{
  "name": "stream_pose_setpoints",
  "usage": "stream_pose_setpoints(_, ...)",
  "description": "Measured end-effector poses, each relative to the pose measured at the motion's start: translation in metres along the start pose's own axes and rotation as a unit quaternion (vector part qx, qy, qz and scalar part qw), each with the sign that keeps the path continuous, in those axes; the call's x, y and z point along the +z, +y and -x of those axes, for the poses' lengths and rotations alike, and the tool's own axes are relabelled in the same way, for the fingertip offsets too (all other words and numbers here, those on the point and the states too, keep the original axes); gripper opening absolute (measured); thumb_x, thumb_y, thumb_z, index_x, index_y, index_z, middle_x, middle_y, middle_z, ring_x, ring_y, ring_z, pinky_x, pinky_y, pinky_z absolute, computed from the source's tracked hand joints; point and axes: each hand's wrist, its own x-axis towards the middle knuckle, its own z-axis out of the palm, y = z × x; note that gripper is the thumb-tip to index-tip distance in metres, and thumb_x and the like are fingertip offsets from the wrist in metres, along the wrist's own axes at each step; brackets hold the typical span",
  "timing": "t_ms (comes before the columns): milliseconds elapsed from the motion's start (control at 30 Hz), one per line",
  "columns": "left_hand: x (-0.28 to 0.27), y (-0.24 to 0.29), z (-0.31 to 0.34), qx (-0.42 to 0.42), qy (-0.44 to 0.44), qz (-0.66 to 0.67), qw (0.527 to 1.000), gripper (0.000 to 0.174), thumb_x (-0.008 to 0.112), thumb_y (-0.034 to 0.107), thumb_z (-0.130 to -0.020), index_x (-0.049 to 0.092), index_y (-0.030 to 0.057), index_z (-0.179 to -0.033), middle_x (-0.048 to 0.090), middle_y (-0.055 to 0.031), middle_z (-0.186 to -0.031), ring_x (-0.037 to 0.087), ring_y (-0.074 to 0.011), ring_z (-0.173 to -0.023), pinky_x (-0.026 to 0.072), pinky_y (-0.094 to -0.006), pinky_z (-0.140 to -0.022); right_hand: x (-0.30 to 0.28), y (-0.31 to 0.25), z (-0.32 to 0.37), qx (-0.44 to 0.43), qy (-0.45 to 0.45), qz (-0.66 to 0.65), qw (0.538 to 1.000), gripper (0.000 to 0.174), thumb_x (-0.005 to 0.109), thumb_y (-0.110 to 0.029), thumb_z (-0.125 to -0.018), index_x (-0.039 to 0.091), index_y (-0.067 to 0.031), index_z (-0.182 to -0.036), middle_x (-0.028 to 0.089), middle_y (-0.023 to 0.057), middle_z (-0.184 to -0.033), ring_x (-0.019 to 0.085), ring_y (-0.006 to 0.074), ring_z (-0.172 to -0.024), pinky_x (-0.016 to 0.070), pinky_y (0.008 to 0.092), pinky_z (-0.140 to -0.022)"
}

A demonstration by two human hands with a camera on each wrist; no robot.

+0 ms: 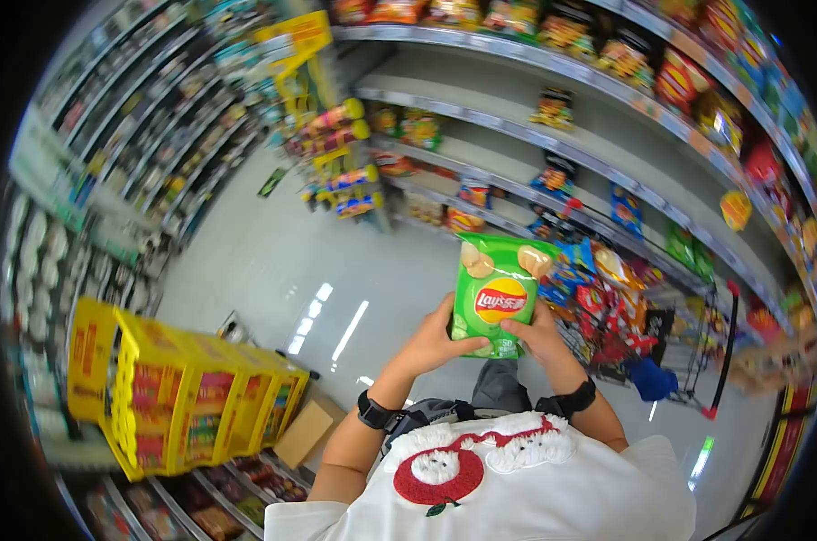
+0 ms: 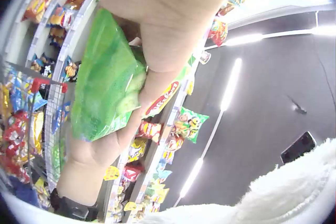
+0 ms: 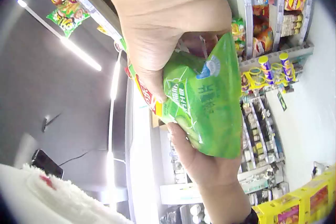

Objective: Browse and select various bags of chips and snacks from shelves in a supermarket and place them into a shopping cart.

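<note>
A green bag of Lay's potato chips (image 1: 494, 270) is held upright in front of the body, its printed face toward the head camera. My left hand (image 1: 434, 338) grips the lower left side, thumb across the front. On the lower right side my right hand (image 1: 542, 332) grips it the same way, its thumb on the front below the logo. In the left wrist view the bag (image 2: 105, 77) shows its green side between both hands. The right wrist view shows the chip bag (image 3: 212, 103) with the left hand (image 3: 210, 166) beyond it. Fingers behind the bag are partly hidden.
A shopping cart (image 1: 720, 361) heaped with snack bags stands to the right. Snack shelves (image 1: 517, 126) run along the far and right sides. A yellow display stand (image 1: 192, 397) and a cardboard box (image 1: 309, 428) are at lower left, on the grey floor (image 1: 237, 243).
</note>
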Motion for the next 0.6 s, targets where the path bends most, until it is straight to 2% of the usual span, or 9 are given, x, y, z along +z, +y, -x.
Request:
stream_pose_setpoints(167,-0.037,-0.008,0.059,0.006,0.136,0.011,0.991,0.066,0.075,0.010,-0.070,0.040,-0.0008,-0.125,0.056,-0.0094,-0.112,0.053,-0.0161,-0.102,0.0445,-0.0304,-0.087,0.063,0.004,-0.018,0.043,-0.135,0.009,0.990,0.059,0.073,-0.014,-0.073,0.044,-0.0010,-0.123,0.055,0.0085,-0.116,0.053,0.0166,-0.104,0.0421,0.0316,-0.091)
stream_pose_setpoints(233,-0.044,-0.005,0.070,0.037,0.176,0.070,0.981,0.064,0.075,0.013,-0.071,0.041,-0.0010,-0.123,0.056,-0.0104,-0.112,0.055,-0.0175,-0.101,0.0451,-0.0312,-0.087,0.077,0.008,-0.028,0.051,-0.168,-0.012,0.984,0.061,0.071,-0.015,-0.075,0.041,-0.0010,-0.126,0.054,0.0087,-0.118,0.052,0.0165,-0.106,0.0415,0.0314,-0.092)
stream_pose_setpoints(267,-0.048,-0.002,0.074,0.053,0.193,0.098,0.975,0.063,0.075,0.015,-0.071,0.042,-0.0011,-0.123,0.056,-0.0109,-0.112,0.055,-0.0183,-0.101,0.0454,-0.0316,-0.087,0.079,0.008,-0.032,0.059,-0.190,-0.017,0.980,0.066,0.067,-0.027,-0.079,0.035,-0.0018,-0.132,0.050,0.0093,-0.124,0.050,0.0181,-0.110,0.0400,0.0329,-0.094)
stream_pose_setpoints(367,-0.061,0.009,0.085,0.019,0.157,0.334,0.929,0.062,0.073,0.013,-0.072,0.041,0.0001,-0.124,0.055,-0.0105,-0.115,0.055,-0.0181,-0.103,0.0466,-0.0331,-0.087,0.104,-0.015,-0.050,0.103,-0.267,-0.212,0.934,0.072,0.062,-0.041,-0.081,0.031,-0.0026,-0.134,0.045,0.0093,-0.129,0.048,0.0206,-0.114,0.0384,0.0357,-0.096)
stream_pose_setpoints(400,-0.064,0.003,0.085,0.049,0.098,0.387,0.916,0.061,0.071,0.014,-0.075,0.040,0.0006,-0.125,0.055,-0.0123,-0.115,0.056,-0.0195,-0.103,0.0481,-0.0344,-0.087,0.106,-0.016,-0.058,0.117,-0.273,-0.190,0.936,0.076,0.057,-0.051,-0.081,0.031,-0.0026,-0.134,0.043,0.0103,-0.131,0.045,0.0223,-0.118,0.0370,0.0382,-0.098)
stream_pose_setpoints(500,-0.071,-0.016,0.075,0.043,-0.073,0.520,0.850,0.059,0.069,0.017,-0.077,0.040,0.0002,-0.125,0.055,-0.0133,-0.116,0.058,-0.0216,-0.101,0.0490,-0.0344,-0.085,0.114,0.006,-0.091,0.157,-0.369,-0.172,0.900,0.075,0.059,-0.050,-0.080,0.032,-0.0032,-0.133,0.043,0.0112,-0.131,0.044,0.0227,-0.119,0.0369,0.0393,-0.099)
stream_pose_setpoints(533,-0.058,-0.010,0.075,-0.028,0.064,0.523,0.849,0.050,0.064,0.023,-0.081,0.043,-0.0009,-0.120,0.055,-0.0176,-0.111,0.060,-0.0249,-0.091,0.0515,-0.0315,-0.074,0.120,0.018,-0.097,0.159,-0.374,-0.196,0.892,0.073,0.058,-0.049,-0.081,0.034,-0.0028,-0.132,0.045,0.0126,-0.130,0.046,0.0242,-0.118,0.0377,0.0398,-0.099)
stream_pose_setpoints(600,-0.053,-0.007,0.052,0.030,-0.147,0.625,0.766,0.046,0.059,0.026,-0.084,0.045,-0.0017,-0.118,0.055,-0.0206,-0.104,0.060,-0.0259,-0.083,0.0504,-0.0292,-0.067,0.134,0.028,-0.105,0.169,-0.393,-0.242,0.871,0.070,0.057,-0.047,-0.082,0.036,-0.0020,-0.131,0.048,0.0153,-0.127,0.049,0.0270,-0.114,0.0395,0.0408,-0.097)
